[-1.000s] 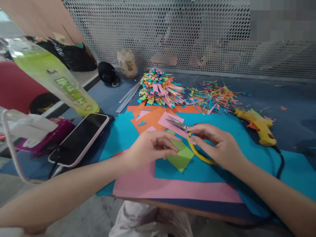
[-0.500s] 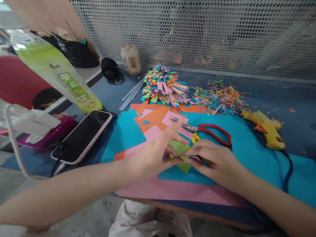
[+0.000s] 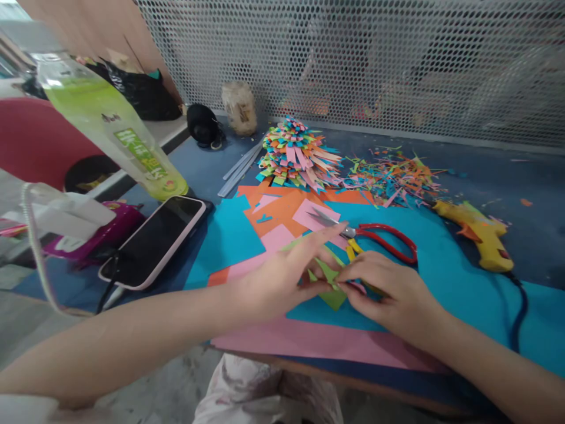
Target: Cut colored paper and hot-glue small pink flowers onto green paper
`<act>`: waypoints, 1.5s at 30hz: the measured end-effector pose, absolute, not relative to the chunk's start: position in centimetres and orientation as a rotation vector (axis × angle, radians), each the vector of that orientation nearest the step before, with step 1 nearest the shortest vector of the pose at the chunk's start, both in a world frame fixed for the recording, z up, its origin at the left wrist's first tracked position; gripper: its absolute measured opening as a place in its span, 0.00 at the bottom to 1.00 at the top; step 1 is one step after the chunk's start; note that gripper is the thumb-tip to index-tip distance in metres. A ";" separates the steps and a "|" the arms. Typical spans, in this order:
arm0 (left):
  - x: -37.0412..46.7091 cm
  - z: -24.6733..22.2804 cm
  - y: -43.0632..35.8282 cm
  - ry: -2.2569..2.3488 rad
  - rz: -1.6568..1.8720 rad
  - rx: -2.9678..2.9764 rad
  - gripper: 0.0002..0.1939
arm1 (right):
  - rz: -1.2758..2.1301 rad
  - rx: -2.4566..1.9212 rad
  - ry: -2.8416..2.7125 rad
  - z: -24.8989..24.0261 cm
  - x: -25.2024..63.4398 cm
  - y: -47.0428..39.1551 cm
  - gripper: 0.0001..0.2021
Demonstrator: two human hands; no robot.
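Observation:
My left hand [image 3: 295,271] has its thumb and a finger pinched at the centre, index finger stretched toward the scissors; what lies between the tips is too small to name. Touching or nearly touching them are the pinched fingertips of my right hand [image 3: 384,285], with a bit of pink paper showing beneath. Green paper [image 3: 334,297] lies under both hands. Just beyond are red-handled scissors [image 3: 386,235], blades apart and pointing left, and a yellow-handled tool [image 3: 353,248], partly covered by my right hand. Blue paper [image 3: 454,277] and pink paper [image 3: 331,341] spread below.
Behind stand a layered paper-strip cone [image 3: 298,156], a heap of shreds [image 3: 397,176] and a wrapped jar [image 3: 239,109]. A yellow glue gun [image 3: 479,235] lies right. Left are a phone [image 3: 154,241], a green drink bottle [image 3: 110,123] and a purple device [image 3: 106,235]. Metal mesh rises behind.
The whole view has shifted slightly, so the objects sit a little further right. Both hands remain together at the centre, with only small finger movements.

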State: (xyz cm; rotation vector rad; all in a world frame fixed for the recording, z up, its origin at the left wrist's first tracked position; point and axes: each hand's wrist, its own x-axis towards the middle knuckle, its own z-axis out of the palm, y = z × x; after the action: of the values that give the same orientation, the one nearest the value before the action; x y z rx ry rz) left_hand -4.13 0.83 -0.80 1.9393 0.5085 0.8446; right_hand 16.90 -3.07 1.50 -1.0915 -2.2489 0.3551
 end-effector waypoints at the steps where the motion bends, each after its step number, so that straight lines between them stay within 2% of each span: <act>1: -4.1 -0.7 0.9 0.540 0.845 1.887 0.39 | 0.377 -1.129 -2.192 1.6 16.8 -3.1 0.05; 11: -3.4 1.2 1.0 0.621 0.806 1.337 0.38 | 0.571 -1.271 -1.939 2.6 16.2 -2.9 0.06; 18: -3.1 1.2 1.3 0.631 0.822 1.225 0.31 | 0.763 -1.376 -1.765 2.4 16.7 -2.9 0.03; 25: -3.0 1.4 1.4 0.683 0.786 1.116 0.28 | 1.251 -1.383 -1.379 2.1 17.1 -2.6 0.13; 34: -3.0 1.3 1.7 0.741 0.818 1.107 0.25 | 1.257 -1.306 -1.428 2.6 16.7 -2.3 0.10; 45: -3.0 0.8 1.7 0.665 0.782 1.142 0.26 | 1.379 -1.242 -1.334 1.1 16.4 -2.3 0.12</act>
State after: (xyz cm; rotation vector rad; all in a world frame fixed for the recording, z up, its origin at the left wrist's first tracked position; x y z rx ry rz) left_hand -3.00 1.68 0.76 1.1419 0.6647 0.7821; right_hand 16.37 -2.29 1.12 -1.2423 -1.3337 1.3786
